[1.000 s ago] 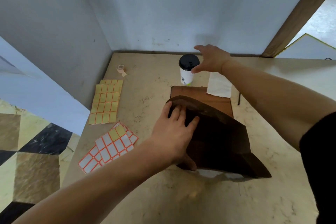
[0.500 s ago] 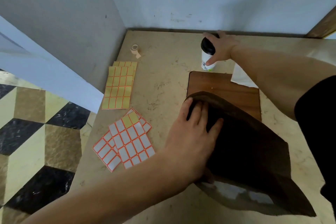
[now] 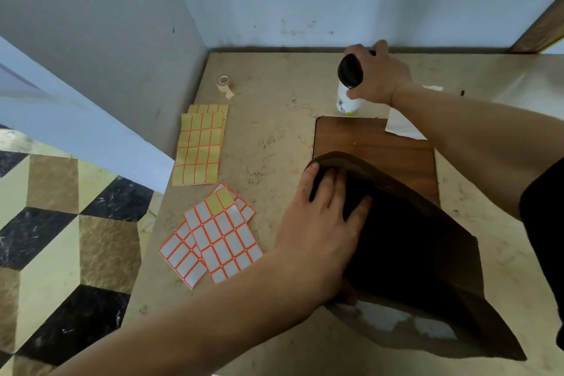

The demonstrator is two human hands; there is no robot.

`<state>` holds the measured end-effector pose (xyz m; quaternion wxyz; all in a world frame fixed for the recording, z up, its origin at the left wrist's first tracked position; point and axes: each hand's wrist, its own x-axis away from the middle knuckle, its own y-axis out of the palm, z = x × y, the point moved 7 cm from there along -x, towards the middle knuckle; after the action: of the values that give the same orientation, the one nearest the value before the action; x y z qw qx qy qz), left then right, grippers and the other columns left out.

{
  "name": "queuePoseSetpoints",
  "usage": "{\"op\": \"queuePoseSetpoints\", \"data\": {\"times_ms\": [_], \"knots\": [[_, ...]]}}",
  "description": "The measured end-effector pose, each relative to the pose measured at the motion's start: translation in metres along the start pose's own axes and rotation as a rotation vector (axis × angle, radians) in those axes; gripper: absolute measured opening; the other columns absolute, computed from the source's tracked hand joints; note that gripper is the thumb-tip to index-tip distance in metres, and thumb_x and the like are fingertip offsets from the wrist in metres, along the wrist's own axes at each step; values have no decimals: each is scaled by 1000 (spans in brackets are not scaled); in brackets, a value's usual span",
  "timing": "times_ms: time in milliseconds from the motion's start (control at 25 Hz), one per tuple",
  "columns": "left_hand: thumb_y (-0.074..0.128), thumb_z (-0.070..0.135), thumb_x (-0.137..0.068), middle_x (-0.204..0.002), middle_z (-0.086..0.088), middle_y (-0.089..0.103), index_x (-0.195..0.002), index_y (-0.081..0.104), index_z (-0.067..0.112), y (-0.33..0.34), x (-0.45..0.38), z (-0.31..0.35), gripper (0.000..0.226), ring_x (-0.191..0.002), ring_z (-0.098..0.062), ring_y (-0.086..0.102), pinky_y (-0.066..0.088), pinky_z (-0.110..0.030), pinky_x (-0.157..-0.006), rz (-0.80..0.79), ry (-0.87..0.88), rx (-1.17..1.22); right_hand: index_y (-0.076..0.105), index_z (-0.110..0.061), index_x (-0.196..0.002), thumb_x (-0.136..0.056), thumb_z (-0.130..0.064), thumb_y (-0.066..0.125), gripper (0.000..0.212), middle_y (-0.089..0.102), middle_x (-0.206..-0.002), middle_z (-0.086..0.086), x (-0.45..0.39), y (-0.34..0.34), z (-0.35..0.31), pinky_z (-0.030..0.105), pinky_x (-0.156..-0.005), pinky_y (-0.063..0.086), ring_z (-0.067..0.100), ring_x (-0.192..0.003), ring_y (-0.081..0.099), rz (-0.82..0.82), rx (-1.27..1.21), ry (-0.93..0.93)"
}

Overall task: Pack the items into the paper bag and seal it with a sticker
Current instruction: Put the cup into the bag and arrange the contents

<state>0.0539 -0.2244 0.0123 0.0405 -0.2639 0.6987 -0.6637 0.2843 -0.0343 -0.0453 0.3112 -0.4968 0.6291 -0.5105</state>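
Observation:
A dark brown paper bag (image 3: pixel 421 253) lies on the table with its mouth toward the far wall. My left hand (image 3: pixel 317 232) grips the bag's near-left rim, fingers inside the opening, holding it open. My right hand (image 3: pixel 378 76) is wrapped around a white cup with a black lid (image 3: pixel 349 87), which is tilted toward the left near the far wall. A white napkin (image 3: pixel 399 127) lies just right of the cup, partly under my right forearm. White sticker sheets with orange borders (image 3: pixel 218 238) lie left of the bag.
A brown wooden board (image 3: pixel 375 140) lies under the bag's mouth. Yellow sticker sheets (image 3: pixel 200 148) and a small tape roll (image 3: pixel 223 84) sit near the left wall. Walls close the table's far and left sides; the left edge drops to a patterned floor (image 3: pixel 61 223).
My right hand has closed around the cup and tipped it leftward. My left hand has kept hold of the bag's rim. The camera has moved closer and tilted down.

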Motion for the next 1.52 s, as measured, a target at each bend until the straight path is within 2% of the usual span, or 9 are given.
{"op": "queuePoseSetpoints", "data": {"times_ms": [280, 440, 640, 760, 840, 960, 1200, 1400, 1520], "knots": [[60, 84, -60, -161, -21, -4, -153, -6, 24, -5, -6, 2, 128, -147, -38, -9, -14, -56, -115, -25, 10, -47, 33, -42, -129, -64, -48, 73, 76, 38, -127, 7, 121, -105, -29, 38, -73, 52, 26, -89, 55, 196, -104, -83], [59, 84, -61, -161, -19, 0, -153, -4, 24, -8, -7, 3, 126, -148, -37, -7, -11, -56, -116, -62, 19, -88, 31, -47, -129, -64, -49, 77, 80, 37, -126, 2, 212, -161, -49, 39, -81, 55, 24, -103, 53, 148, -96, -152], [57, 87, -59, -159, -19, 15, -154, 4, 25, -13, -9, 3, 125, -147, -37, 6, -4, -56, -118, -105, 16, -129, 28, -52, -129, -62, -55, 74, 80, 39, -120, -3, 301, -188, -70, 37, -79, 55, 23, -98, 54, 61, -24, -155], [59, 87, -55, -160, -18, 15, -154, 6, 26, -13, -10, 3, 127, -147, -36, 5, -4, -57, -118, -128, 0, -123, 26, -52, -129, -61, -61, 70, 81, 38, -119, -6, 330, -181, -80, 31, -70, 55, 21, -89, 56, 82, 74, -158], [59, 89, -51, -160, -16, 15, -153, 6, 28, -12, -12, 3, 130, -147, -35, 6, -3, -57, -117, -130, -4, -105, 26, -50, -129, -62, -61, 69, 81, 36, -118, -6, 340, -164, -85, 21, -62, 47, 19, -84, 54, 44, 96, -168], [59, 86, -57, -161, -12, 15, -153, 7, 31, -9, -11, 3, 122, -147, -33, 6, -3, -57, -118, -109, -1, -91, 23, -46, -128, -65, -64, 67, 79, 34, -115, -5, 343, -121, -92, 18, -56, 37, 11, -72, 48, -48, 143, -203], [56, 83, -67, -159, -12, 17, -153, 12, 24, -8, -2, 1, 113, -147, -30, 6, -8, -54, -118, -93, 5, -135, 18, -37, -134, -63, -55, 72, 91, 31, -121, 4, 328, -55, -93, 37, -68, 56, 27, -87, 52, -225, 264, -248], [60, 87, -56, -162, -13, 7, -154, -4, 22, -7, 3, 0, 133, -149, -30, -1, -13, -51, -117, -68, 3, -117, 19, -26, -143, -67, -59, 70, 97, 32, -131, 11, 311, -25, -84, 32, -68, 55, 23, -81, 56, -391, 445, -213], [61, 87, -56, -162, -13, 8, -153, -7, 23, -7, 5, 2, 134, -149, -29, -1, -10, -51, -118, -43, 14, -100, 12, -21, -149, -70, -60, 70, 106, 29, -142, 16, 301, -8, -79, 31, -76, 55, 26, -91, 59, -449, 559, -209]]}}
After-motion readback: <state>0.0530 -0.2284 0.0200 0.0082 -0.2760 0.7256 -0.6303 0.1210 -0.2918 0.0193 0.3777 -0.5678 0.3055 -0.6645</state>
